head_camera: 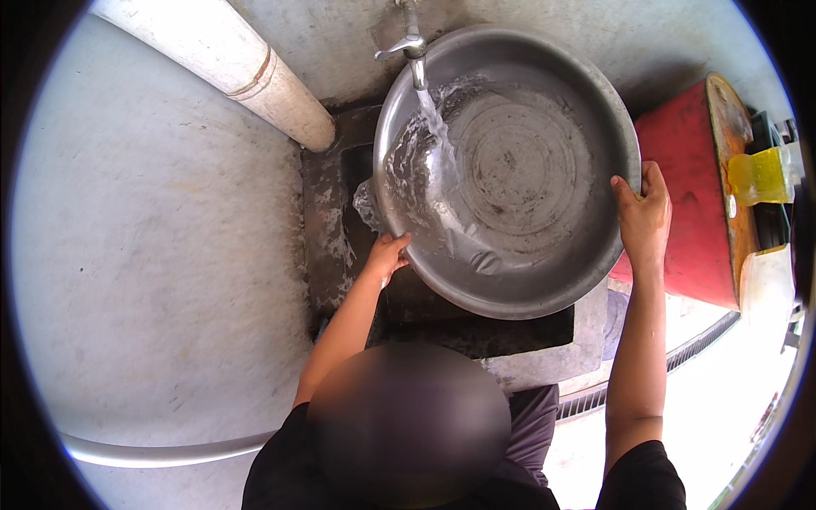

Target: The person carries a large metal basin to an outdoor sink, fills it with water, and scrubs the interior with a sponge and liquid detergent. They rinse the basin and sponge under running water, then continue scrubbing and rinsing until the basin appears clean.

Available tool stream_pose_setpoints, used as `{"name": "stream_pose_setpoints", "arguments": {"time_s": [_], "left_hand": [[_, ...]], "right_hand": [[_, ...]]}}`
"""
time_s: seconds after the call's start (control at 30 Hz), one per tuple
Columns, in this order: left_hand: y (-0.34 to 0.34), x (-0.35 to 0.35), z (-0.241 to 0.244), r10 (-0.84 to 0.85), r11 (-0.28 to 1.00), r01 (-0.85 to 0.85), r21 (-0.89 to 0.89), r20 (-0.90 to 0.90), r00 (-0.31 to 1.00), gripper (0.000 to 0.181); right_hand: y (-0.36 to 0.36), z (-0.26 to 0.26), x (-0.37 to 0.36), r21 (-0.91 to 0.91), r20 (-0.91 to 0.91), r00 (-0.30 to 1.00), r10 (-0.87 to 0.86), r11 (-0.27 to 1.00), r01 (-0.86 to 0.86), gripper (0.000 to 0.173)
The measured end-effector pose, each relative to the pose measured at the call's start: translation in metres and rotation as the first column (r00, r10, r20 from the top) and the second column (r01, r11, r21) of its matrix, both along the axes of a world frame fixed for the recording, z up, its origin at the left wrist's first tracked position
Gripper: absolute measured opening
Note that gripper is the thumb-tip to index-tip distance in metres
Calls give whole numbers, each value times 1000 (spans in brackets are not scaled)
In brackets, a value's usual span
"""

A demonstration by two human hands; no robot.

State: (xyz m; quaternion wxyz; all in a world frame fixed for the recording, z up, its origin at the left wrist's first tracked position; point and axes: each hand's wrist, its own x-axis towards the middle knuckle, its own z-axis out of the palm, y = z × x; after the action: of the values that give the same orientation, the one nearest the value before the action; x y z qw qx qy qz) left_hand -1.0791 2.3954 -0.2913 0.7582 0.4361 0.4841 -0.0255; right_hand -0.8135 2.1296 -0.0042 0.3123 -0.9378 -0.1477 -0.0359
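A large round metal basin (516, 166) is tilted under a running chrome tap (415, 57). Water (437, 124) falls on the basin's left inner side and spreads along its wall; some spills past the left rim. My left hand (387, 256) grips the lower left rim, with the thumb on top and most fingers hidden underneath. At the right rim, my right hand (645, 207) holds on with its thumb inside the edge. Dark stains mark the basin's bottom. Below it lies a concrete trough (535, 366), largely covered by the basin.
A thick whitish pipe (255, 70) runs down to the trough's back left corner. The grey wall (159, 223) stands close on the left. Right of the basin is a red metal drum (688, 204) with a yellow container (758, 177) on its top. A floor drain grate (701, 341) lies at lower right.
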Motion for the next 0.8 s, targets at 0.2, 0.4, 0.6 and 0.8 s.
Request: {"name": "stream_pose_setpoints", "arguments": {"time_s": [0.2, 0.4, 0.6, 0.8], "left_hand": [[7, 138, -39, 75, 946, -45, 320, -82, 994, 38], [56, 237, -28, 301, 921, -381, 78, 475, 827, 28], [38, 279, 62, 561, 803, -231, -549, 569, 601, 36], [59, 255, 85, 585, 782, -136, -608, 642, 495, 43]], "right_hand": [[-2, 49, -54, 341, -30, 1000, -6, 940, 16, 21], [-1, 69, -83, 288, 292, 949, 121, 935, -208, 30], [-35, 86, -81, 231, 357, 931, -71, 973, -14, 25], [-63, 78, -75, 356, 223, 965, -139, 933, 52, 24]]}}
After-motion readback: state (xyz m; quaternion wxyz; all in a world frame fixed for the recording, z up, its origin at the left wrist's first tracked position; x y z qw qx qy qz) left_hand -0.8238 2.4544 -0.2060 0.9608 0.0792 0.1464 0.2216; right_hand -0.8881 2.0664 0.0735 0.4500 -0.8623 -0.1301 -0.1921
